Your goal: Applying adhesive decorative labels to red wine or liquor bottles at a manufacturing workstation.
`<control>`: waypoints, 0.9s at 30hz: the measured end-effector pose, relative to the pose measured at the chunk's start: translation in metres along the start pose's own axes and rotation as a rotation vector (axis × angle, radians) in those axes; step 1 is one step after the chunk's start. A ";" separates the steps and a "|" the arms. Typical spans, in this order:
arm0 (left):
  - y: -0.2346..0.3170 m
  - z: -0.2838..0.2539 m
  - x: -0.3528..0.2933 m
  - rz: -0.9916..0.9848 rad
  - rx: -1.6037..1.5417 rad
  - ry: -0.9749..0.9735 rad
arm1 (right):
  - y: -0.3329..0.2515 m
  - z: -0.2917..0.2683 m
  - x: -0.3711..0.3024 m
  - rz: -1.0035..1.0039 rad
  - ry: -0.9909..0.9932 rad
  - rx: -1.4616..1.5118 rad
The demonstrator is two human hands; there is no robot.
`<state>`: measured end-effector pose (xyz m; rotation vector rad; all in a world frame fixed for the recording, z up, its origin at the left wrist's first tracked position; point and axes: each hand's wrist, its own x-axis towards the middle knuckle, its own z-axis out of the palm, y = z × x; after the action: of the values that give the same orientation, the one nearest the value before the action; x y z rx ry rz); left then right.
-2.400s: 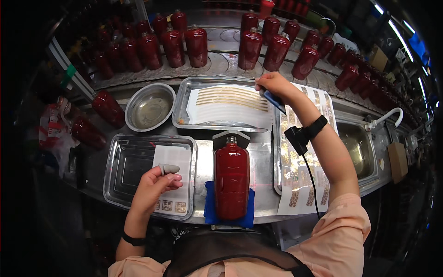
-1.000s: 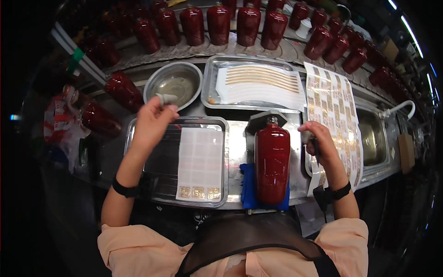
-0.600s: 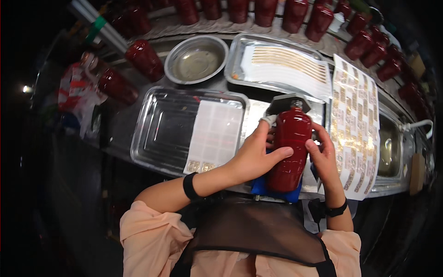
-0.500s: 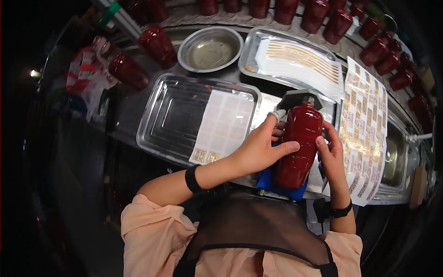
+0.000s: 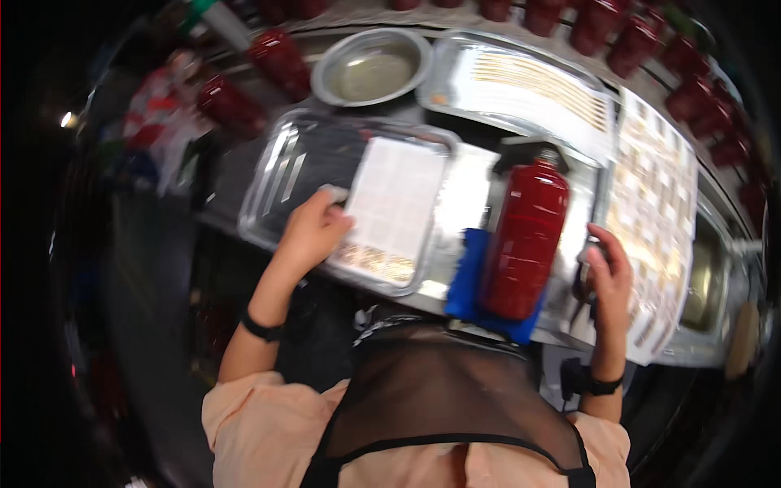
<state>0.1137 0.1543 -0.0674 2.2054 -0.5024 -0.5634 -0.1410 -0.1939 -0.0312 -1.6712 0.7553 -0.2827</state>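
A glossy dark red bottle with a bare neck lies tilted on a blue cloth, its neck by a dark holder. Neither hand touches it. My left hand, blurred, hovers over the metal tray at the left edge of a white label sheet. Its fingers are loosely curled with thumb and forefinger apart; a white cover sits on one fingertip. Right of the bottle, my right hand is open, fingers bent and apart. A dark shape beside its thumb is too blurred to name.
A round metal bowl and a second tray with gold-striped sheets stand behind. A large gold-patterned label sheet lies at right, near a metal basin. Several red bottles line the back.
Both hands have let go of the bottle, which stays on the blue cloth. My left hand has moved left to the label sheet in the tray; my right hand has moved slightly right.
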 end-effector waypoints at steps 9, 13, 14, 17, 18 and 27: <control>-0.015 -0.006 0.009 -0.069 0.060 0.026 | 0.021 -0.052 -0.035 -0.043 0.315 0.128; 0.012 0.006 0.021 0.021 0.079 0.084 | 0.043 -0.071 -0.059 -0.015 0.437 0.143; 0.011 0.007 0.021 0.070 0.063 0.121 | 0.052 -0.073 -0.063 -0.034 0.490 0.126; 0.033 0.017 0.010 0.070 -0.003 0.117 | 0.062 -0.070 -0.072 -0.032 0.508 0.173; 0.037 0.019 0.007 0.079 -0.016 0.088 | 0.065 -0.069 -0.075 -0.012 0.510 0.140; 0.053 0.041 -0.031 0.186 -0.160 0.092 | 0.119 -0.099 -0.109 -0.037 0.629 0.012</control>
<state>0.0572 0.1133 -0.0434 1.9978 -0.5859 -0.3877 -0.3183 -0.2133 -0.0956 -1.5923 1.1788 -0.8616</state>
